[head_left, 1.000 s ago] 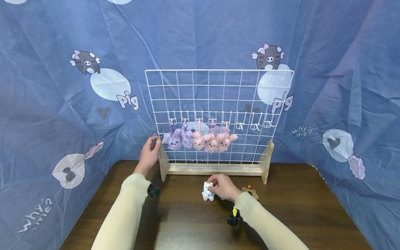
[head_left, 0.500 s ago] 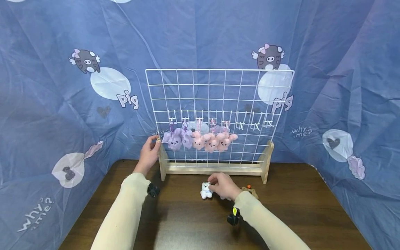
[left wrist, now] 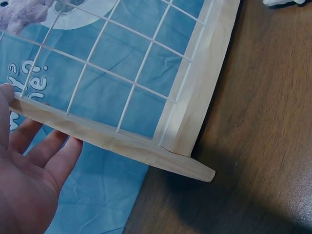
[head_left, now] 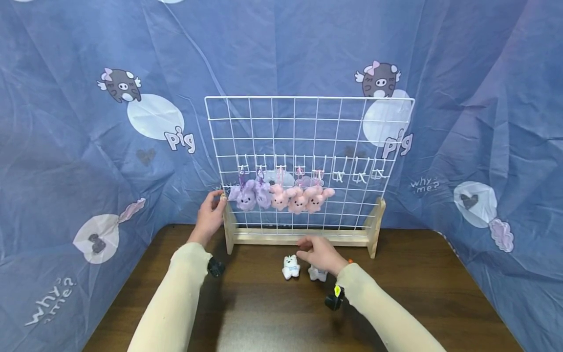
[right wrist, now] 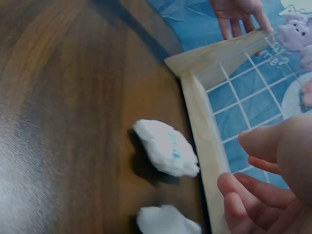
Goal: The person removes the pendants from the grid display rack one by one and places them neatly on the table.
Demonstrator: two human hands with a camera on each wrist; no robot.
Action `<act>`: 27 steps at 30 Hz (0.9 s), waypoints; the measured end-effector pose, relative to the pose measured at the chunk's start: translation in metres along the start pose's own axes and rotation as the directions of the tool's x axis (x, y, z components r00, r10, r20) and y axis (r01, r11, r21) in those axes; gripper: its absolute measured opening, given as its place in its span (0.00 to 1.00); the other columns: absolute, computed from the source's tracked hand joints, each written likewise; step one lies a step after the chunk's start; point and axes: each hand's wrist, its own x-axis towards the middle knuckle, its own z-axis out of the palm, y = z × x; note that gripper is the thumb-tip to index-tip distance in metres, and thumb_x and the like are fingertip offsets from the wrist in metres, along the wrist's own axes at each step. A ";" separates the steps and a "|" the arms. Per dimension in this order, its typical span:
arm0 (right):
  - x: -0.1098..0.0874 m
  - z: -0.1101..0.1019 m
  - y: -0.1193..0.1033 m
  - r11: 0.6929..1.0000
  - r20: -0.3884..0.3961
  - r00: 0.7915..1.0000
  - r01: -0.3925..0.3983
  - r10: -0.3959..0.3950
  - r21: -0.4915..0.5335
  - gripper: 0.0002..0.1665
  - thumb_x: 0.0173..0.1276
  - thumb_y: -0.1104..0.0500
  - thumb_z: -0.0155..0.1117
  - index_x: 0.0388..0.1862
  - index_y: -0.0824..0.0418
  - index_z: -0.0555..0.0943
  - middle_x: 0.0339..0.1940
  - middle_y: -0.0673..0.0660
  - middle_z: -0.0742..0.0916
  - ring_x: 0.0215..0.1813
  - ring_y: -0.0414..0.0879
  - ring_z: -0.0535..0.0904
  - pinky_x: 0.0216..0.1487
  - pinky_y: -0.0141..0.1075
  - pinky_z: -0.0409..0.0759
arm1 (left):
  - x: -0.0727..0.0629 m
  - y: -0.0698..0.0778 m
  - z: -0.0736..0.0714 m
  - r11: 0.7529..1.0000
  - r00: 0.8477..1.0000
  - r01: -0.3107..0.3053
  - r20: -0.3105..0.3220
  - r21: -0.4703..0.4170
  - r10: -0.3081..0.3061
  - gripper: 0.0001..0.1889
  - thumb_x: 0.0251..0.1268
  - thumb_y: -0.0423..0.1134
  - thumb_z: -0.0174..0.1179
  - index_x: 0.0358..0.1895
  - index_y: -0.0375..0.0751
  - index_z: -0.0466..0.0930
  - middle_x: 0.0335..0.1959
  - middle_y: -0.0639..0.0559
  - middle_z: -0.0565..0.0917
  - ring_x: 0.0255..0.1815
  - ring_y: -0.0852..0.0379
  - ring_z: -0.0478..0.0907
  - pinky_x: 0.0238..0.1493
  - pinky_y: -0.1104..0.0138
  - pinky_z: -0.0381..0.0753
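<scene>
My left hand grips the left wooden upright of the display stand, thumb on one side and fingers on the other. A white plush toy with a blue bow lies on the table in front of the stand. Just right of it is a second white plush toy, partly covered by my right hand. In the right wrist view that hand is above the table by the stand's base, thumb and fingers apart, holding nothing. Purple plush toys and pink plush toys hang from the grid's hooks.
The white wire grid rises from the wooden base. Bare hooks stick out at its right. A small orange bead shows beside the right sleeve. Blue patterned cloth surrounds the brown table.
My right hand has let go of the white plush toy and moved up and slightly right. The second white toy has come into sight. My left hand stays on the stand.
</scene>
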 end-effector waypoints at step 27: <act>0.002 -0.063 -0.004 0.983 -0.230 0.966 -0.078 0.115 0.163 0.36 0.74 0.55 0.71 0.74 0.65 0.69 0.64 0.70 0.83 0.57 0.61 0.86 0.55 0.50 0.86 | 0.001 -0.001 0.001 1.000 1.000 -0.021 -0.019 0.019 0.021 0.25 0.86 0.50 0.49 0.77 0.45 0.67 0.70 0.32 0.77 0.66 0.37 0.78 0.53 0.53 0.84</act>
